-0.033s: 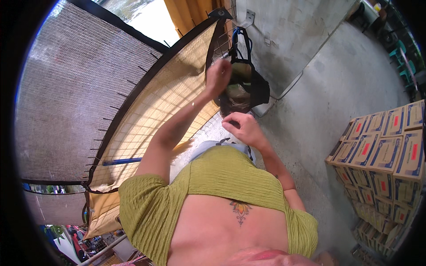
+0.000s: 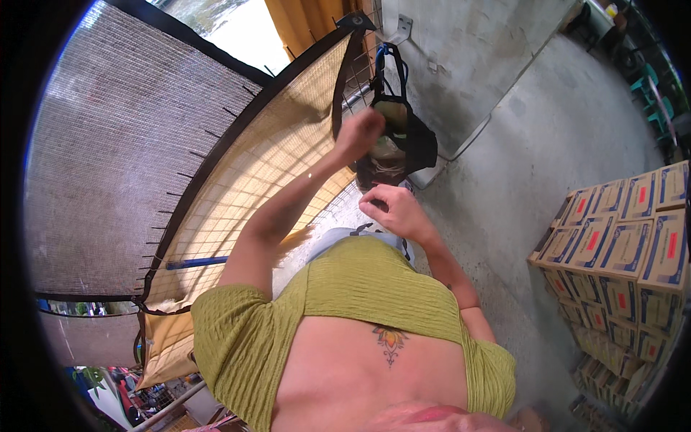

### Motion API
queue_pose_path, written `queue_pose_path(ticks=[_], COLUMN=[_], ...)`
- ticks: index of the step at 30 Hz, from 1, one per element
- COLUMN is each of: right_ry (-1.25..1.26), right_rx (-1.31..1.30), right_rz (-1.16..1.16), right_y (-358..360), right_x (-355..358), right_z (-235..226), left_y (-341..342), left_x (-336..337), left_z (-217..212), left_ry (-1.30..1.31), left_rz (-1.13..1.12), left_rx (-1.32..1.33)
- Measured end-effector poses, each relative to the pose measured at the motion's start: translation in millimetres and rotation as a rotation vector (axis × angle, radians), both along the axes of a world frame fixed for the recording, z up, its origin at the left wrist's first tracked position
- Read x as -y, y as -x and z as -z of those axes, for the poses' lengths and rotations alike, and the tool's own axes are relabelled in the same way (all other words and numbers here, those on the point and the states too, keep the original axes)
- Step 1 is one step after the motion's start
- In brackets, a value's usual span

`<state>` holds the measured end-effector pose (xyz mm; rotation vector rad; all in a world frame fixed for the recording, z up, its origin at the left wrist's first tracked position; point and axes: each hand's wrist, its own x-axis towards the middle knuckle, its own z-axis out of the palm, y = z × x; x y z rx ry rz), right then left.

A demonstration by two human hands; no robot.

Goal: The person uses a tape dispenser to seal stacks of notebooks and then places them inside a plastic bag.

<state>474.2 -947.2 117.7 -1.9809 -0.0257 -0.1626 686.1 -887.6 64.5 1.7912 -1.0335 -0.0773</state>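
My left hand (image 2: 361, 135) is raised, its fingers curled closed, in front of the opening of a black bag (image 2: 423, 144). Whatever it may hold is hidden by the fingers. Lower and closer to my body, my right hand (image 2: 397, 211) is curled with thumb and fingertips brought together. Anything inside that pinch is too small to make out. The bag hangs by its straps beside the concrete wall, with a clear plastic wrapping (image 2: 389, 149) showing in its mouth. The two hands are apart from each other.
Beige netting on a wire grid (image 2: 266, 162) runs along my left, edged in black. A blue stick (image 2: 198, 263) leans there near tan bristles (image 2: 295, 243). Stacked cardboard boxes (image 2: 615, 245) stand at right on the concrete floor (image 2: 536, 144), and green chairs (image 2: 658, 115) farther off.
My left hand has shifted a little to the right and down, over the bag's opening. My right hand stays nearly where it was, still curled.
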Motion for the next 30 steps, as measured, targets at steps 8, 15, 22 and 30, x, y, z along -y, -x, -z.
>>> queue_pose_path(ticks=[8,15,22,30], right_ry=[0.108,0.134,-0.049,0.225], right_rx=[0.032,0.033,-0.002,-0.109], right_rz=[-0.059,-0.083,0.087,0.017], right_y=[8,7,4,-60], right_x=[-3,-8,10,53], right_z=[-4,3,-18,-17], left_y=[6,25,3,34], left_x=[-12,3,-17,-83], left_z=[31,59,-5,-159], left_ry=[-0.391,-0.93,-0.388,0.134], left_rz=[0.427,0.471,0.367,-0.002], left_rx=[0.215,0.406,-0.023,-0.253])
